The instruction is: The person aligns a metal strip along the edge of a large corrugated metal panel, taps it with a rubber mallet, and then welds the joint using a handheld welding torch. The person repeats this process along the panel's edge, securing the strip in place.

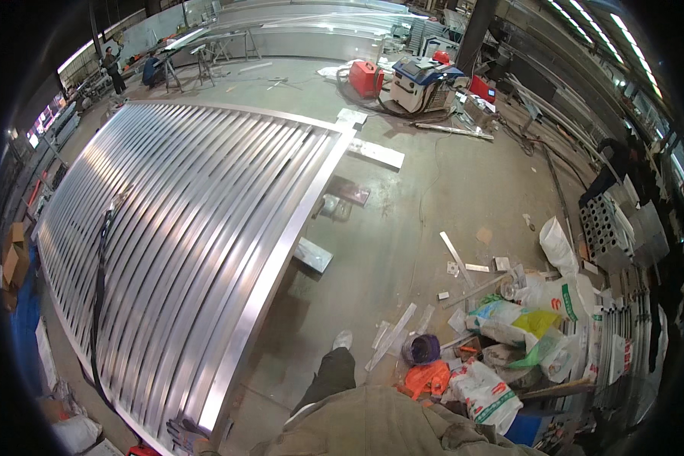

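A large silver metal frame with many parallel slats fills the left half of the head view. My left hand, in a grey work glove, is at the frame's near edge by the lower corner. Its fingers look spread over the slat ends, with nothing seen in them. Across the slats lies a black cable, with a torch-like tool at its upper end. Part of a red object shows at the bottom edge, beside my left hand. My right hand is out of view.
Metal blocks and plates stick out under the frame's right side. Plastic sacks, a purple roll, an orange cloth and metal offcuts litter the floor at right. A white-and-blue machine stands farther back; people are at far left.
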A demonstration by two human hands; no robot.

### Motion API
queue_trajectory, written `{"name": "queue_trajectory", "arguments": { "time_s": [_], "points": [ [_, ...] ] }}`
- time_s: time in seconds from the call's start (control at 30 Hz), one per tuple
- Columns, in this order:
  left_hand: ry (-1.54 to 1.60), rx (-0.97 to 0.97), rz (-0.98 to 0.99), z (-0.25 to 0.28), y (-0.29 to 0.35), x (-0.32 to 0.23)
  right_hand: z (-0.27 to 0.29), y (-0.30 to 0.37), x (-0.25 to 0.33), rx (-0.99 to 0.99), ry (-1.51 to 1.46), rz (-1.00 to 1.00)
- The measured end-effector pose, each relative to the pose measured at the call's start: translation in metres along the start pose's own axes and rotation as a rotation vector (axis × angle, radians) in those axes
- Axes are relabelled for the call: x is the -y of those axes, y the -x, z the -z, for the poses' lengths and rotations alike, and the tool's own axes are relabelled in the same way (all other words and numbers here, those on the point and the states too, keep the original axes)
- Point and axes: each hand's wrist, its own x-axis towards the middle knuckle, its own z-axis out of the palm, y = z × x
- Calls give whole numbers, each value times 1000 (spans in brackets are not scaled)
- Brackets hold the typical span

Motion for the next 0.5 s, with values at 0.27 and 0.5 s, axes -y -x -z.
{"name": "queue_trajectory", "arguments": {
  "time_s": [0.27, 0.5],
  "points": [
    [770, -272, -889, 147, 86, -458, 184, -78, -3, 5, 203, 137],
    [732, -79, -1206, 308, 216, -781, 346, -137, 24, -73, 13, 62]
  ]
}}
